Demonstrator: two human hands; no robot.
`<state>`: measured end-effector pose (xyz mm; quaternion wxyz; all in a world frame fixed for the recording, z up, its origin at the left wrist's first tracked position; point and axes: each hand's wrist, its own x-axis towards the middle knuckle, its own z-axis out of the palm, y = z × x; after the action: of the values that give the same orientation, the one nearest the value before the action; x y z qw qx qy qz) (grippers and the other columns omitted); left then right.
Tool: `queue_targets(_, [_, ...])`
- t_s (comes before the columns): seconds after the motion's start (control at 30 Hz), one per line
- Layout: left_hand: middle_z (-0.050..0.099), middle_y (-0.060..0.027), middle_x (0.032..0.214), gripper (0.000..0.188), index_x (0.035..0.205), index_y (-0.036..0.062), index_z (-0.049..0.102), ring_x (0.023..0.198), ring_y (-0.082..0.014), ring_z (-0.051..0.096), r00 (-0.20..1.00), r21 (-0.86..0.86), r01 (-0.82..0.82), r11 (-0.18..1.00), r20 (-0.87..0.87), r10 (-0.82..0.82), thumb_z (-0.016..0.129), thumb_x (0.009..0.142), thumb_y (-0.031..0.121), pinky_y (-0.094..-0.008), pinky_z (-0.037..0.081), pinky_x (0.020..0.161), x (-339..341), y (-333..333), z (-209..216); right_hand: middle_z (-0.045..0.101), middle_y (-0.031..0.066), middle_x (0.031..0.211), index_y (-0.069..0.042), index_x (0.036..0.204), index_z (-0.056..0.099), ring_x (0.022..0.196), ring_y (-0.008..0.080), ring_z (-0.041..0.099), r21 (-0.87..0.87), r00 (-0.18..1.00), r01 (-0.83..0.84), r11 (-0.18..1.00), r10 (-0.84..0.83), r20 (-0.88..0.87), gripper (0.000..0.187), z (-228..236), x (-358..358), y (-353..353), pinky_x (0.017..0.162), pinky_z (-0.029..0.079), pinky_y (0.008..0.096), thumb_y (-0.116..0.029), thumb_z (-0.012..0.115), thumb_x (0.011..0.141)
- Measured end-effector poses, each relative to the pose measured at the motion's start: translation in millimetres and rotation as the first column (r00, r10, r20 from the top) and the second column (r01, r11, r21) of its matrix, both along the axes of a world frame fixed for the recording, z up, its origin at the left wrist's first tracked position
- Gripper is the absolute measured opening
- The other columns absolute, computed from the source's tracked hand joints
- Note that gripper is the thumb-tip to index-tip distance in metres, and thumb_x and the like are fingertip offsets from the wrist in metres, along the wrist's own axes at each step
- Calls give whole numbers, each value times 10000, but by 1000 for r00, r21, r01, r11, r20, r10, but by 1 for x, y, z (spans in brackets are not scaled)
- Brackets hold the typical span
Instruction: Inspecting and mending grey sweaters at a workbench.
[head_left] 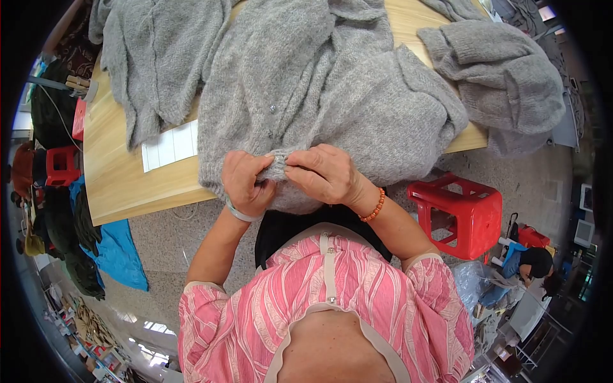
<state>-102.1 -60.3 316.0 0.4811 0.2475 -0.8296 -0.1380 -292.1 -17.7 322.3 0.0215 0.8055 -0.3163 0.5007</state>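
Observation:
A fuzzy grey knit cardigan [377,108] lies bunched over the table's near edge, and part of it hangs down toward my lap. My left hand [246,182] pinches its ribbed edge between thumb and curled fingers. Close beside it, my right hand [325,172] grips the same edge, fingertips pressed together on the knit. A short stretch of ribbing shows between the two hands. Just beyond them a small shiny button [272,108] sits on the cardigan's front. What lies under my fingers is hidden.
More grey knit garments lie at the table's far left [153,64] and right end [504,76]. A white paper strip [169,147] rests on the wooden table [128,185]. A red plastic stool [469,217] stands on the floor at right, and blue cloth [118,255] hangs at left.

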Motion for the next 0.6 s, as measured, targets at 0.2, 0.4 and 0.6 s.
queue_targets(0.2, [531,-69,689,395,922,48,593,581,-257,479,1000,-24,0,1000,-2,0,651,535,-4,-367,348,563,3,0,1,607,94,874,-26,924,625,658,191,595,20,1000,-10,1000,10,-7,242,0,4,-3,536,466,288,-13,669,686])
queue_targets(0.4, [530,-61,687,390,915,64,588,582,-246,486,999,-53,25,998,33,-24,684,542,9,-363,347,568,4,-2,4,598,99,859,-24,922,618,692,237,607,86,995,76,993,-81,61,272,1,9,-4,575,499,326,9,695,664])
queue_targets(0.6, [558,-62,698,397,933,58,611,593,-266,505,995,11,-22,1000,94,21,678,547,0,-368,380,591,-2,0,8,597,103,874,-39,930,619,699,247,613,213,995,72,974,-86,59,287,3,9,-3,592,506,325,7,702,660])
